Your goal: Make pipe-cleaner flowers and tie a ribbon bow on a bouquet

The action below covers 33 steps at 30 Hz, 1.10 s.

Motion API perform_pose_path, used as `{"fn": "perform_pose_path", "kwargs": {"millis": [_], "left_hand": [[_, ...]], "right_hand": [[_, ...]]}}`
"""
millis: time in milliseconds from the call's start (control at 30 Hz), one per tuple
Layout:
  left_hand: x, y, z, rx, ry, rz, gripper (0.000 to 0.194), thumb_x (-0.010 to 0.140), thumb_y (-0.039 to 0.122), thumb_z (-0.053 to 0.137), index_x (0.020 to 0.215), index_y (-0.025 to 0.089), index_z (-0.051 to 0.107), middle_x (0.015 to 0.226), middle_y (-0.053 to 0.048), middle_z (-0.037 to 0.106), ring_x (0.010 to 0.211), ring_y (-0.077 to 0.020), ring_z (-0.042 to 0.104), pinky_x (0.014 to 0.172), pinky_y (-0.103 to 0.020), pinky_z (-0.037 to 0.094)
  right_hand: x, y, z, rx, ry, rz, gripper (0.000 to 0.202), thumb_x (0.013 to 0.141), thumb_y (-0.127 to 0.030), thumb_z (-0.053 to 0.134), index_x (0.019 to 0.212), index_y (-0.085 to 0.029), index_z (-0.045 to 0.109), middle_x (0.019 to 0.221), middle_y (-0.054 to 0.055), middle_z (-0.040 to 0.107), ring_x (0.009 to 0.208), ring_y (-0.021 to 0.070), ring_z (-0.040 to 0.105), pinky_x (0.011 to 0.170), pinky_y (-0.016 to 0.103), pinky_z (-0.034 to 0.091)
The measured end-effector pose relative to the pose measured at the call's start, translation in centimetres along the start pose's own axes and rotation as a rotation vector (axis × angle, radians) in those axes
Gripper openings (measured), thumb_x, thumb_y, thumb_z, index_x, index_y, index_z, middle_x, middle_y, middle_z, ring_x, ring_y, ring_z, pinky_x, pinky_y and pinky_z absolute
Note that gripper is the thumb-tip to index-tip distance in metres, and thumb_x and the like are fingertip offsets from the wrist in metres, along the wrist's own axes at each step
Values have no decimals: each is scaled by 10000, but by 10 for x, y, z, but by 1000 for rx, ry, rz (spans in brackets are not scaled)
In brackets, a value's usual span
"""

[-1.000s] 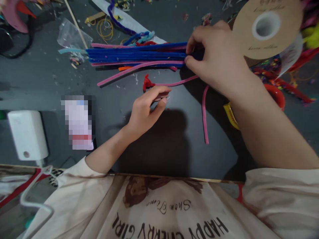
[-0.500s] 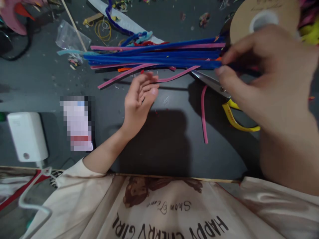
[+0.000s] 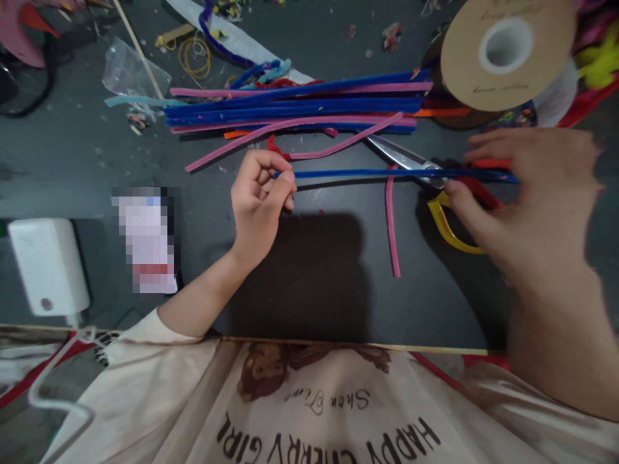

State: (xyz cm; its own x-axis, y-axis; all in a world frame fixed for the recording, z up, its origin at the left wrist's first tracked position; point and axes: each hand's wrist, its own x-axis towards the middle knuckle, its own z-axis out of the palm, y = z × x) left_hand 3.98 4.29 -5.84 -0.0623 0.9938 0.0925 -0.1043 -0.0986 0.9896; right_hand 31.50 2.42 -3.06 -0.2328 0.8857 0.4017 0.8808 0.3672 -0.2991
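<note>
A thin blue pipe cleaner [image 3: 358, 173] stretches level across the front of the table. My left hand [image 3: 258, 200] is closed, pinching its left end between thumb and fingers. Around the other end is my right hand [image 3: 536, 193], thumb and fingers apart, with the pipe cleaner passing between them. Below it lie scissors [image 3: 401, 154] with yellow and red handles, partly hidden by the right hand. A short pink pipe cleaner [image 3: 394, 232] rests under the blue one. Behind is a bundle of blue pipe cleaners [image 3: 300, 111] with pink and orange ones among them.
A ribbon spool [image 3: 459, 58] stands at the back right. On the left lie a phone [image 3: 147, 238], a white power bank [image 3: 51, 267] with a cable, a clear plastic bag [image 3: 130, 71] and a thin stick [image 3: 138, 45]. Scraps dot the back of the table.
One blue pipe cleaner has come away from the bundle toward me. My left hand has closed on its left end. My right hand has moved nearer me, and its fingers have spread.
</note>
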Motion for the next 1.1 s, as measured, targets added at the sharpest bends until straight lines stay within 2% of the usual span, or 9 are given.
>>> {"fn": "perform_pose_path", "kwargs": {"millis": [133, 233, 333, 433, 667, 867, 1100], "left_hand": [[-4, 2, -2, 208, -42, 35, 76, 840, 285, 586, 824, 213, 566, 687, 44, 569, 558, -49, 548, 526, -200, 450], [-4, 4, -4, 292, -22, 74, 66, 842, 282, 578, 832, 217, 576, 733, 36, 581, 631, -64, 583, 632, -215, 497], [-2, 5, -4, 332, -21, 82, 36, 823, 245, 594, 820, 213, 578, 770, 39, 593, 679, -64, 611, 679, -217, 516], [0, 6, -3, 351, -66, 66, 33, 811, 232, 602, 803, 209, 580, 781, 39, 609, 687, -62, 626, 686, -215, 520], [-1, 8, -2, 346, -110, 39, 68, 836, 270, 580, 848, 205, 596, 838, 25, 641, 724, -70, 657, 708, -213, 531], [1, 1, -7, 307, -51, 96, 119, 874, 295, 535, 844, 201, 603, 674, 41, 604, 619, -46, 612, 599, -174, 496], [1, 3, -6, 280, -55, 84, 115, 871, 269, 538, 817, 200, 613, 655, 40, 612, 608, -43, 605, 573, -168, 489]], "right_hand": [[14, -45, 18, 116, -71, -107, 274, 833, -295, 554, 1092, -210, 565, 1074, 133, 684, 1017, 283, 629, 848, 483, 487], [30, -73, 37, 146, -130, -66, 246, 869, -364, 507, 1072, -236, 561, 1097, 108, 666, 1027, 276, 609, 871, 462, 469], [42, -88, 54, 212, -242, -2, 273, 918, -400, 409, 1046, -223, 572, 1008, 113, 666, 980, 274, 607, 841, 449, 465], [45, -89, 63, 220, -259, 7, 340, 951, -405, 311, 981, -220, 595, 955, 111, 665, 954, 266, 602, 826, 439, 461], [36, -77, 69, 154, -182, -37, 291, 943, -374, 347, 906, -241, 603, 863, 74, 658, 887, 220, 599, 772, 368, 463], [35, -76, 75, 61, -82, -52, 290, 933, -400, 389, 831, -213, 586, 759, 60, 647, 798, 204, 605, 684, 339, 445], [36, -73, 80, -7, 24, -79, 273, 919, -395, 429, 789, -216, 588, 682, 43, 636, 719, 192, 604, 631, 321, 426]]}}
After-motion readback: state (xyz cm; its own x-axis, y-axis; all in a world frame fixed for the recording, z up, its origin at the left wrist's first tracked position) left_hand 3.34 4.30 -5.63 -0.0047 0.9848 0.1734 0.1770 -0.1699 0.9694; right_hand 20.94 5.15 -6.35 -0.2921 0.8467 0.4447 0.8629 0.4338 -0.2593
